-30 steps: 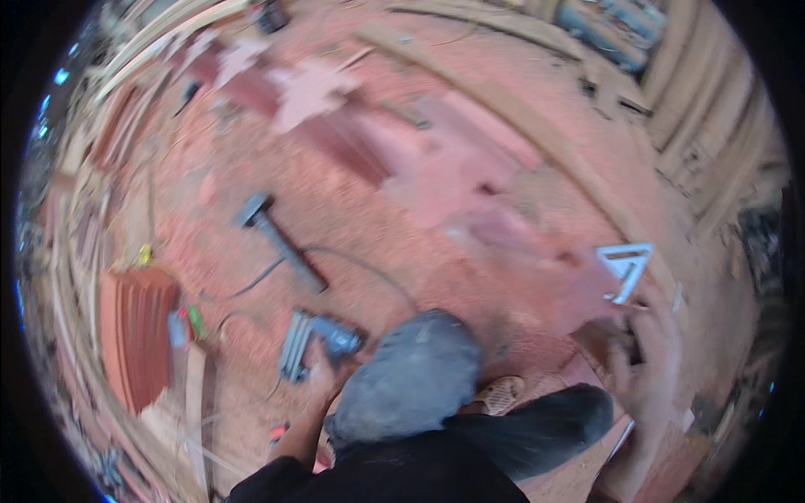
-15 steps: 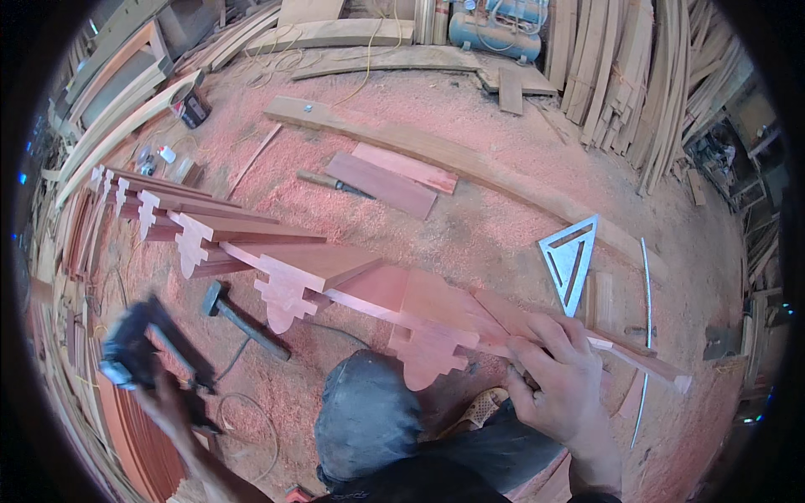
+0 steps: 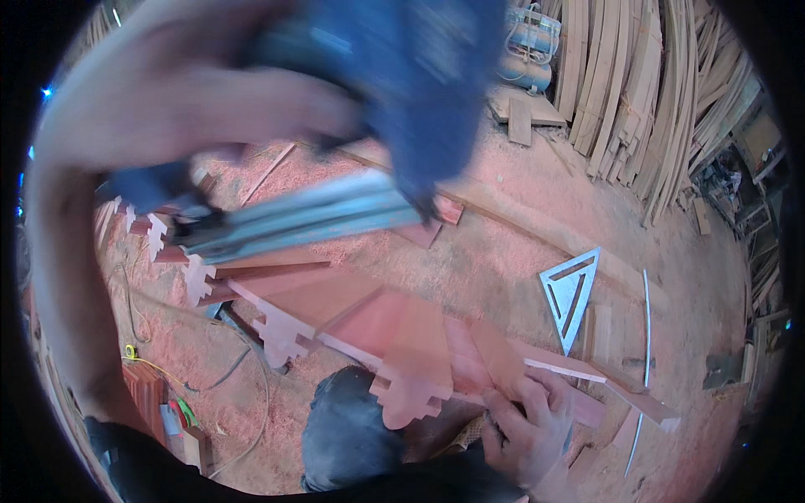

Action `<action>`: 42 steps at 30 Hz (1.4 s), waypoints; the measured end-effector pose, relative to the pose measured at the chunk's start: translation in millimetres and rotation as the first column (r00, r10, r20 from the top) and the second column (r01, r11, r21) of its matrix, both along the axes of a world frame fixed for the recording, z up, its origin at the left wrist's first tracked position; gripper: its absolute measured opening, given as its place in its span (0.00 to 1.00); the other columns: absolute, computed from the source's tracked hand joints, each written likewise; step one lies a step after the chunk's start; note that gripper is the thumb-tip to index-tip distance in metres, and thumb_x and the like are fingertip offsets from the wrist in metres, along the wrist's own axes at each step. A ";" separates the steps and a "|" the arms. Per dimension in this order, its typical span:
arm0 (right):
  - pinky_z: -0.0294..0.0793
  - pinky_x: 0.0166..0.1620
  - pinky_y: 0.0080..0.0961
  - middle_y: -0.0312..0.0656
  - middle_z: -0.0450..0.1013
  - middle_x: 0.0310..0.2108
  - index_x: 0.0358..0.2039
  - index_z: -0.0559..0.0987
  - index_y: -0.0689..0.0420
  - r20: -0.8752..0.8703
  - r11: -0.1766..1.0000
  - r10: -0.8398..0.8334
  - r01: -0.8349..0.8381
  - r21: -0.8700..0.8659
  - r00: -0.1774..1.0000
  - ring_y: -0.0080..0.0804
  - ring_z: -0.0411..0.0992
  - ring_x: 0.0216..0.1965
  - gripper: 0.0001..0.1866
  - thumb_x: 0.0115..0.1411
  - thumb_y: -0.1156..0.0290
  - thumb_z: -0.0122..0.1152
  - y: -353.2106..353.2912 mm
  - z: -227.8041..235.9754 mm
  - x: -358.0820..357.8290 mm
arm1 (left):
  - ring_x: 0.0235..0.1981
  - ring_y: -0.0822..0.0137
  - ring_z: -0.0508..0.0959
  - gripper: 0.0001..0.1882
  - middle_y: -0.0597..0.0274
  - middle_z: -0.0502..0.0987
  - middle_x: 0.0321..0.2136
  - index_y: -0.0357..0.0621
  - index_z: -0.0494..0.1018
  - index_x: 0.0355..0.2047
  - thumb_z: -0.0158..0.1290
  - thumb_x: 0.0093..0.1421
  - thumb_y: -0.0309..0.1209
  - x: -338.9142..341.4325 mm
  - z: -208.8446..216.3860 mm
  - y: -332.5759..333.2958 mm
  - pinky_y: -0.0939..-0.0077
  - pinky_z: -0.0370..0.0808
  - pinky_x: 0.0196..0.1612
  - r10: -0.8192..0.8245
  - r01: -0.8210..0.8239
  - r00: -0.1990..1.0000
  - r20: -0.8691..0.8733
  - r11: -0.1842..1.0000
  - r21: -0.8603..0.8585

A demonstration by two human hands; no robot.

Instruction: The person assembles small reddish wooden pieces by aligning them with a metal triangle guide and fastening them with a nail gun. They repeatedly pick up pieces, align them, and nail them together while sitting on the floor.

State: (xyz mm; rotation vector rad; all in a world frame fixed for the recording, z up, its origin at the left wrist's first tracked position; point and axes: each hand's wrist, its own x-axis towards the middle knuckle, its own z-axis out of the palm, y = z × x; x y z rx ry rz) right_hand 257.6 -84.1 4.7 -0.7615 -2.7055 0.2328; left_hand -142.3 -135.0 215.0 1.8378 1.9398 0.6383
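My left hand point(image 3: 226, 101), smeared by motion, grips a blue nail gun point(image 3: 436, 92) raised close to the camera. Its long light-blue magazine points down to the left over the wooden workpiece. That workpiece point(image 3: 411, 344) is a long zigzag assembly of reddish boards with stepped, notched end profiles, running from the far left to the near right. On its right part, my right hand point(image 3: 528, 427) has its fingers bent around the edge of a board, beside the joint. The nail gun and left arm hide much of the far left.
A silver triangular square point(image 3: 579, 289) and a thin metal strip point(image 3: 646, 352) lie right of the workpiece. A partly hidden hammer point(image 3: 272, 356) lies near my knee. Stacked planks point(image 3: 620, 92) and a blue air compressor point(image 3: 530, 54) stand behind. A yellow tape measure point(image 3: 131, 350) is at left.
My left hand has lifted the nail gun from the lower left up in front of the camera. My right hand has shifted slightly down and left along the workpiece.
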 end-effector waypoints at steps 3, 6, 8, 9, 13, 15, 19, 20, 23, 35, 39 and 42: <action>0.71 0.65 0.56 0.46 0.69 0.58 0.53 0.87 0.50 0.045 0.999 0.010 -0.008 -0.050 0.999 0.60 0.67 0.64 0.30 0.45 0.70 0.78 -1.9 -1.1 5.0 | 0.38 0.67 0.85 0.24 0.54 0.87 0.45 0.31 0.80 0.52 0.67 0.70 0.43 29.0 -37.2 100.3 0.62 0.82 0.43 -0.219 0.254 0.966 0.136 0.903 -0.346; 0.69 0.65 0.63 0.45 0.72 0.55 0.53 0.89 0.48 0.000 0.996 -0.015 0.015 -0.089 1.000 0.56 0.70 0.61 0.25 0.52 0.69 0.78 -3.6 -1.4 5.9 | 0.33 0.68 0.85 0.23 0.55 0.86 0.40 0.35 0.82 0.48 0.62 0.71 0.47 61.8 -91.1 168.5 0.66 0.82 0.39 -0.409 0.367 0.910 0.066 0.724 -0.583; 0.68 0.62 0.63 0.42 0.73 0.50 0.49 0.91 0.48 -0.035 0.994 -0.034 0.030 -0.107 0.999 0.51 0.72 0.58 0.20 0.54 0.70 0.77 -6.2 -0.4 4.8 | 0.31 0.67 0.84 0.28 0.57 0.86 0.36 0.35 0.82 0.46 0.60 0.70 0.53 76.2 -132.2 192.4 0.67 0.81 0.36 -0.371 0.403 0.908 0.193 0.653 -0.642; 0.69 0.61 0.61 0.42 0.73 0.49 0.48 0.90 0.49 -0.041 0.995 -0.028 0.023 -0.101 0.999 0.50 0.72 0.57 0.20 0.53 0.70 0.77 -6.3 -0.5 4.6 | 0.30 0.67 0.84 0.28 0.57 0.86 0.36 0.35 0.83 0.46 0.60 0.70 0.53 78.3 -148.5 203.0 0.67 0.81 0.36 -0.392 0.477 0.876 0.282 0.617 -0.626; 0.70 0.58 0.52 0.36 0.73 0.46 0.47 0.90 0.46 -0.043 0.997 -0.001 -0.002 -0.074 0.999 0.44 0.73 0.53 0.19 0.52 0.71 0.76 -8.4 1.0 4.6 | 0.30 0.67 0.84 0.28 0.56 0.87 0.37 0.35 0.83 0.46 0.60 0.69 0.53 82.3 -200.9 240.4 0.67 0.81 0.35 -0.396 0.514 0.853 0.340 0.526 -0.677; 0.70 0.57 0.51 0.34 0.73 0.45 0.46 0.90 0.44 -0.038 0.998 0.008 -0.011 -0.058 0.999 0.42 0.73 0.52 0.19 0.52 0.71 0.75 -8.7 2.5 5.3 | 0.30 0.66 0.84 0.28 0.56 0.87 0.38 0.35 0.83 0.46 0.60 0.69 0.52 83.9 -222.5 248.5 0.67 0.81 0.35 -0.370 0.528 0.846 0.384 0.486 -0.697; 0.72 0.56 0.46 0.30 0.73 0.43 0.43 0.90 0.41 -0.031 0.999 0.021 -0.022 -0.035 0.999 0.36 0.74 0.51 0.16 0.52 0.69 0.75 -8.3 3.5 5.0 | 0.30 0.66 0.84 0.28 0.56 0.87 0.39 0.36 0.83 0.48 0.59 0.69 0.53 90.3 -252.6 256.6 0.66 0.81 0.34 -0.339 0.585 0.811 0.476 0.467 -0.663; 0.72 0.56 0.45 0.30 0.73 0.42 0.42 0.90 0.41 -0.042 0.999 0.027 -0.029 -0.036 0.999 0.36 0.74 0.51 0.16 0.52 0.69 0.75 -8.5 3.1 4.7 | 0.30 0.66 0.83 0.28 0.56 0.88 0.39 0.36 0.83 0.48 0.59 0.69 0.53 91.0 -256.2 257.6 0.66 0.81 0.34 -0.330 0.572 0.820 0.468 0.466 -0.675; 0.73 0.56 0.44 0.28 0.73 0.42 0.41 0.89 0.41 -0.047 0.999 0.033 -0.034 -0.019 0.998 0.34 0.74 0.51 0.15 0.51 0.68 0.77 -8.4 1.8 4.1 | 0.30 0.66 0.83 0.28 0.56 0.88 0.40 0.36 0.83 0.48 0.60 0.69 0.53 93.0 -260.2 261.9 0.65 0.81 0.34 -0.352 0.581 0.813 0.464 0.436 -0.687; 0.73 0.57 0.46 0.31 0.72 0.42 0.40 0.90 0.43 -0.067 1.000 0.017 -0.018 -0.025 0.998 0.36 0.74 0.53 0.14 0.52 0.69 0.77 -9.9 0.9 2.6 | 0.30 0.66 0.83 0.28 0.57 0.88 0.38 0.35 0.84 0.46 0.60 0.68 0.53 91.3 -258.7 259.6 0.66 0.81 0.34 -0.370 0.604 0.795 0.480 0.424 -0.674; 0.73 0.58 0.47 0.31 0.73 0.42 0.40 0.90 0.44 -0.073 0.999 0.014 -0.016 -0.028 0.997 0.36 0.73 0.54 0.13 0.53 0.69 0.76 -10.3 0.2 4.1 | 0.30 0.66 0.83 0.28 0.57 0.87 0.37 0.35 0.84 0.46 0.60 0.68 0.53 90.8 -257.4 260.7 0.66 0.80 0.34 -0.372 0.595 0.802 0.467 0.433 -0.677; 0.72 0.59 0.47 0.31 0.73 0.42 0.40 0.90 0.44 -0.084 0.999 0.025 -0.027 -0.030 0.996 0.37 0.73 0.54 0.12 0.54 0.69 0.76 -9.6 -0.2 5.4 | 0.30 0.66 0.84 0.28 0.57 0.87 0.36 0.34 0.84 0.45 0.60 0.68 0.53 90.4 -258.9 259.4 0.66 0.80 0.34 -0.369 0.607 0.794 0.483 0.440 -0.662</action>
